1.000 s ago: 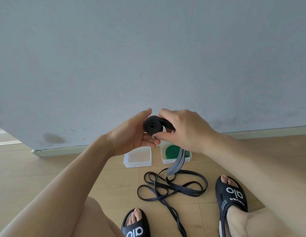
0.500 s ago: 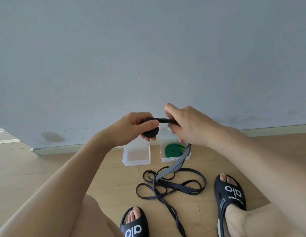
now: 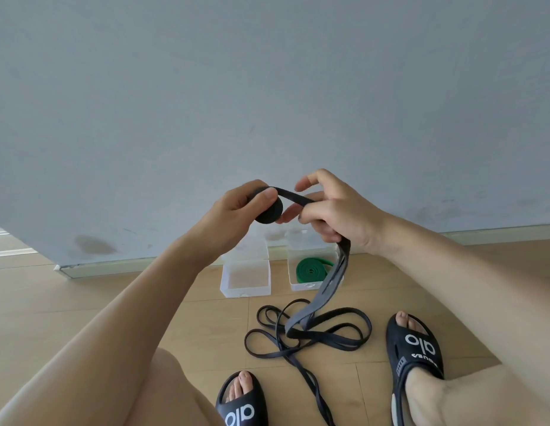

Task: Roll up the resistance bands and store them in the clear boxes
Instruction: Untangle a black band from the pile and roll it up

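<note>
That grey wall [image 3: 267,87] fills the whole top of the frame, with wood floor [image 3: 83,302] along the bottom and your slippers [image 3: 416,348] at the lower right and bottom centre. Most of the black resistance band [image 3: 313,333] is a loose tangle on the floor in the lower middle, so I'd say you're maybe a third into rolling this one.

Dead centre, your left hand [image 3: 237,207] has its grip clamped on the rolled coil [image 3: 269,210], thumb pressed on top. Your right hand [image 3: 335,210] is curled around the free strap just right of it, feeding it down toward the tangle.

Under your hands, by the baseboard, sit two clear boxes: the empty box [image 3: 245,278] on the left and the right box [image 3: 310,285] with the rolled green band [image 3: 310,269] already in it.

Next up, I reckon: keep tension with the right hand and turn the coil, or it'll go loose. Watch those floor loops, they could knot.
</note>
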A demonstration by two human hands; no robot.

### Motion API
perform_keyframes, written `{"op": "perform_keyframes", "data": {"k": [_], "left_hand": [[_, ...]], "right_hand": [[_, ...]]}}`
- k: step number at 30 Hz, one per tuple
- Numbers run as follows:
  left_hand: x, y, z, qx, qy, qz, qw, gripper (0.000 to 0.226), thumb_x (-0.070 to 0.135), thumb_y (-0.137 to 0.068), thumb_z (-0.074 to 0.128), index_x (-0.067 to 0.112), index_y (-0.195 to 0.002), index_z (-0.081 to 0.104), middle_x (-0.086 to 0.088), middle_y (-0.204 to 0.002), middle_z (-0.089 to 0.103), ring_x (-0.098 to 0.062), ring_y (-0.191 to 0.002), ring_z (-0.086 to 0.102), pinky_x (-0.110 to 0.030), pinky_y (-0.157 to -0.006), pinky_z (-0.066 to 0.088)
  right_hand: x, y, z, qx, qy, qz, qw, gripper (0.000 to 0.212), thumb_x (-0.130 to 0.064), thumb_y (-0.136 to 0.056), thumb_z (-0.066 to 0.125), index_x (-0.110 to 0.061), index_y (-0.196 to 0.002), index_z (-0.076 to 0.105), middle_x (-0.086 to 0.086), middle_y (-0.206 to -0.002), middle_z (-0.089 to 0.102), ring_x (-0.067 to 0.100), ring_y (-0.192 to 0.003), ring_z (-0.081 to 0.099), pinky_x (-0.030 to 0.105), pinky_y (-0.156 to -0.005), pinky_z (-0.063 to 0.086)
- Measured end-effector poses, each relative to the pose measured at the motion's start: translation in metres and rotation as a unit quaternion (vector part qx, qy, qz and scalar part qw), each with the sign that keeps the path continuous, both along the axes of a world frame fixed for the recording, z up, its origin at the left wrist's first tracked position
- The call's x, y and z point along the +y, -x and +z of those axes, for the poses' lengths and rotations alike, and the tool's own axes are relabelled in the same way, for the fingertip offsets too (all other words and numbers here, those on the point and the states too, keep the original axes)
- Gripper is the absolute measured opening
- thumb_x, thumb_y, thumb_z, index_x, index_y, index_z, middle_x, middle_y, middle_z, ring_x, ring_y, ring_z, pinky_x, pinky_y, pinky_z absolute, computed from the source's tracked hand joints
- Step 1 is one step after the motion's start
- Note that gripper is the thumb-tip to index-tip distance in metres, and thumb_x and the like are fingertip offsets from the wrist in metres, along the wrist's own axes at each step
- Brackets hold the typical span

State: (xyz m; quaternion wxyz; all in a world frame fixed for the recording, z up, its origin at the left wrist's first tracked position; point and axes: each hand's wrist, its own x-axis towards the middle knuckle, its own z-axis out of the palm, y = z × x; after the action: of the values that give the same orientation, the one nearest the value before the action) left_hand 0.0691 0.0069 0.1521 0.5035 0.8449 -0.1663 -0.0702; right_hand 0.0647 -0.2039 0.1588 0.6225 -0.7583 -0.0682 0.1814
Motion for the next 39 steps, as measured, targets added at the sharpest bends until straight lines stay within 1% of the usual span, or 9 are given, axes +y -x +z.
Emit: {"op": "perform_keyframes", "data": {"k": [4, 6, 11, 18, 24, 27, 31, 34, 39], "left_hand": [[-0.002, 0.000, -0.002, -0.025, 0.005, 0.012, 1.000, 0.026, 0.037, -0.107, 0.049, 0.017, -0.100, 0.065, 0.011, -0.087, 0.067, -0.012, -0.087, 0.058, -0.035, -0.087, 0.045], [-0.005, 0.001, 0.000, -0.049, -0.008, 0.006, 0.999, 0.023, 0.031, -0.108, 0.049, 0.016, -0.103, 0.065, 0.008, -0.087, 0.065, -0.011, -0.085, 0.056, -0.032, -0.085, 0.046], [-0.005, 0.003, 0.004, -0.068, 0.014, 0.003, 0.998, 0.021, 0.029, -0.109, 0.047, 0.014, -0.106, 0.063, -0.011, -0.101, 0.061, -0.019, -0.092, 0.055, -0.031, -0.085, 0.045], [-0.005, 0.005, 0.003, -0.053, 0.038, -0.015, 0.998, 0.024, 0.038, -0.103, 0.051, 0.020, -0.107, 0.066, 0.000, -0.102, 0.065, -0.017, -0.097, 0.060, -0.031, -0.089, 0.049], [0.003, 0.005, 0.009, -0.139, -0.158, -0.062, 0.976, 0.015, 0.036, -0.087, 0.075, 0.032, -0.100, 0.069, 0.018, -0.093, 0.067, -0.004, -0.097, 0.056, -0.017, -0.081, 0.041], [-0.001, 0.005, 0.010, -0.168, -0.181, -0.076, 0.966, 0.011, 0.034, -0.091, 0.072, 0.025, -0.098, 0.073, 0.016, -0.085, 0.065, -0.003, -0.091, 0.054, -0.012, -0.075, 0.039], [0.000, 0.003, 0.010, -0.168, -0.130, -0.058, 0.975, 0.005, 0.023, -0.096, 0.071, 0.020, -0.099, 0.073, 0.014, -0.086, 0.066, -0.008, -0.084, 0.055, -0.017, -0.073, 0.042], [-0.004, 0.004, 0.009, -0.131, -0.062, -0.034, 0.989, 0.008, 0.020, -0.098, 0.068, 0.026, -0.096, 0.071, 0.010, -0.087, 0.070, -0.009, -0.082, 0.061, -0.018, -0.075, 0.048], [0.000, 0.006, 0.010, -0.113, -0.122, -0.064, 0.984, 0.008, 0.035, -0.095, 0.068, 0.030, -0.101, 0.069, 0.014, -0.093, 0.072, -0.009, -0.091, 0.063, -0.022, -0.082, 0.048]], "right_hand": [[0.001, 0.002, 0.000, 0.113, -0.085, 0.030, 0.989, 0.046, -0.052, -0.098, 0.058, -0.012, -0.122, 0.060, 0.020, -0.113, 0.076, 0.017, -0.057, 0.034, 0.033, -0.060, 0.032], [0.002, 0.004, -0.003, 0.177, -0.145, 0.035, 0.973, 0.062, -0.061, -0.099, 0.051, -0.009, -0.130, 0.060, 0.023, -0.117, 0.075, 0.018, -0.057, 0.032, 0.033, -0.061, 0.032], [0.003, 0.004, -0.005, 0.187, -0.234, 0.068, 0.952, 0.048, -0.041, -0.101, 0.057, -0.015, -0.141, 0.058, 0.020, -0.129, 0.071, 0.009, -0.049, 0.021, 0.023, -0.056, 0.026], [0.001, 0.004, -0.005, 0.185, -0.236, 0.033, 0.954, 0.029, -0.031, -0.092, 0.067, -0.018, -0.117, 0.072, 0.016, -0.116, 0.076, 0.008, -0.049, 0.025, 0.022, -0.057, 0.032], [-0.003, 0.003, -0.016, 0.187, -0.122, 0.019, 0.974, 0.026, -0.024, -0.089, 0.077, -0.005, -0.106, 0.073, 0.004, -0.082, 0.072, 0.010, -0.057, 0.028, 0.022, -0.057, 0.028], [-0.004, 0.003, -0.018, 0.176, -0.106, 0.013, 0.979, 0.042, -0.029, -0.086, 0.080, -0.001, -0.117, 0.074, 0.013, -0.096, 0.072, 0.010, -0.057, 0.031, 0.023, -0.057, 0.030], [-0.006, 0.004, -0.010, 0.192, -0.139, 0.070, 0.969, 0.031, -0.038, -0.094, 0.070, -0.014, -0.112, 0.072, 0.013, -0.095, 0.073, 0.012, -0.060, 0.040, 0.028, -0.065, 0.035], [-0.008, 0.003, -0.006, 0.202, -0.198, 0.116, 0.952, 0.032, -0.033, -0.102, 0.058, -0.011, -0.124, 0.063, 0.030, -0.122, 0.070, 0.013, -0.060, 0.045, 0.030, -0.068, 0.034], [-0.008, 0.000, -0.011, 0.187, -0.147, 0.098, 0.966, 0.035, -0.033, -0.094, 0.067, -0.008, -0.118, 0.071, 0.017, -0.102, 0.069, 0.009, -0.059, 0.048, 0.023, -0.062, 0.039]]}}
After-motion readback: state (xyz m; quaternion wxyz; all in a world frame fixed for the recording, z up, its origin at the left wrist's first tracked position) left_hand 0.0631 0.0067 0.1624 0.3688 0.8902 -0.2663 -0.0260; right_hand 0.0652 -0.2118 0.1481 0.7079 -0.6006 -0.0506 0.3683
